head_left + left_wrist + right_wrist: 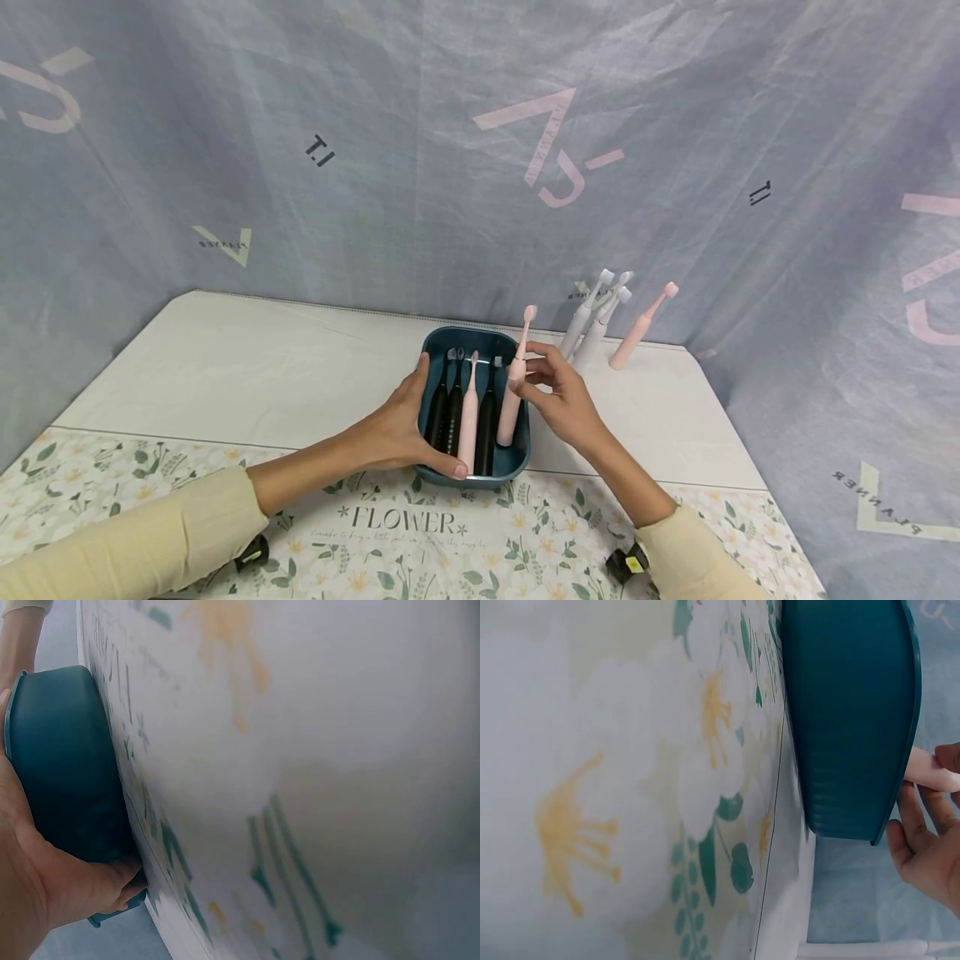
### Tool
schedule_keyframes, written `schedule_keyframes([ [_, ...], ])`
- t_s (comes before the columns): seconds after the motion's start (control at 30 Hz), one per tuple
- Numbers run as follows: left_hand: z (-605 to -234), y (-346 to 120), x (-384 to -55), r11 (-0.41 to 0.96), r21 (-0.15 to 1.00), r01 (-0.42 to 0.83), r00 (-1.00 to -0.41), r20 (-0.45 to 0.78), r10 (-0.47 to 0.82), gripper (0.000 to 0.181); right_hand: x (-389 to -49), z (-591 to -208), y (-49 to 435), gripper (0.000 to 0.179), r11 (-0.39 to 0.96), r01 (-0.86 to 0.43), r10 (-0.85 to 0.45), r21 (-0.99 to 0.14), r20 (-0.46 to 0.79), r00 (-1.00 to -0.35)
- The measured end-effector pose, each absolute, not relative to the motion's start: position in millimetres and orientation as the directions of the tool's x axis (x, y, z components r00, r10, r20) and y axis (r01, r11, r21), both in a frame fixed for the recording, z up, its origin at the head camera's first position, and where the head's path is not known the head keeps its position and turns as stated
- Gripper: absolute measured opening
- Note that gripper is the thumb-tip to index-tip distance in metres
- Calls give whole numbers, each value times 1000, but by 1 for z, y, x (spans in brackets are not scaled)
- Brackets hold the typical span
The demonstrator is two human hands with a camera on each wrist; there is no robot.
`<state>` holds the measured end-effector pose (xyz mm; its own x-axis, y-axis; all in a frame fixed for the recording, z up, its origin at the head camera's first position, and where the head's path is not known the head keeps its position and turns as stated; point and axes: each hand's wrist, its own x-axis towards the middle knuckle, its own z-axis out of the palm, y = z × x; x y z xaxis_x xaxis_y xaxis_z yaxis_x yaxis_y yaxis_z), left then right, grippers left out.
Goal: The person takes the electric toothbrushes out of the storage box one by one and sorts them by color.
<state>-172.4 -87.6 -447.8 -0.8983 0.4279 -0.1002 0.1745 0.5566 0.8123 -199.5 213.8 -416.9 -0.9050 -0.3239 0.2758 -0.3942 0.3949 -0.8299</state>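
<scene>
A dark teal bin [480,482] sits on the table before me, its outer wall filling part of both wrist views. My left hand [397,429] grips its left side, with the thumb over the front rim. Inside stand several electric toothbrushes: a pink toothbrush [468,421] among black toothbrushes [487,425]. At the bin's right end, my right hand [562,398] pinches another pink electric toothbrush [509,417] near its neck. That brush leans upright with its lower end within the bin. In the right wrist view only a bit of its handle [928,772] shows beyond the rim.
Behind my right hand, several white electric toothbrushes [576,327] stand close together. A pink electric toothbrush [632,340] stands to their right. A grey printed curtain [375,208] hangs along the table's back edge. Floral cloth [405,550] covers the table's front.
</scene>
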Motion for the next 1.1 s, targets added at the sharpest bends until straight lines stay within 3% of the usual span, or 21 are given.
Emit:
schedule_keyframes([
  [0.73, -448, -87, -172, 538, 821, 191, -895, -80, 439, 180, -190, -398, 237, 54, 104, -512, -278, -853, 469, -838],
  [1.1, -447, -88, -173, 532, 826, 188, -894, -81, 441, 179, -188, -385, 254, 60, 42, -480, -214, -876, 461, -861],
])
